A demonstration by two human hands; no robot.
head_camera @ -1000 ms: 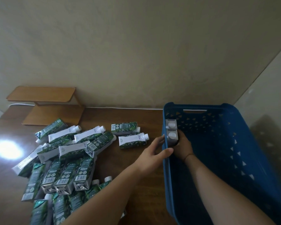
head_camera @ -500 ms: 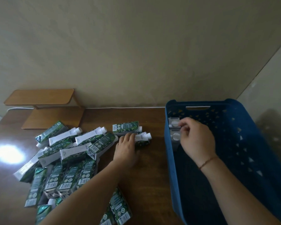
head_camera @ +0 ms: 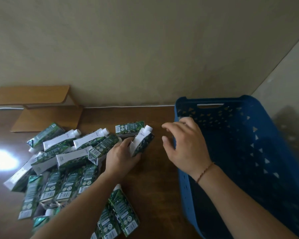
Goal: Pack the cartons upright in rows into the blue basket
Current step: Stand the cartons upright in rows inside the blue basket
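Observation:
My left hand (head_camera: 121, 156) grips a green-and-white carton (head_camera: 142, 141) by its lower end and has it tilted up off the brown table, white cap pointing away from me. My right hand (head_camera: 186, 145) hovers over the left rim of the blue basket (head_camera: 248, 104) with loosely spread fingers and holds nothing. It hides the cartons standing in the basket's far left corner. A pile of several more cartons (head_camera: 62, 163) lies flat on the table to the left, and one carton (head_camera: 129, 128) lies just behind the one I hold.
The blue basket fills the right side against the wall corner. Two wooden shelf boards (head_camera: 47, 118) rest on the table at the back left. More cartons (head_camera: 117, 216) lie by my left forearm. A bright light glare (head_camera: 2, 160) shows on the table's left.
My left hand has closed on the carton and tilted it up from the table. My right hand has left the cartons in the basket and moved left over the rim.

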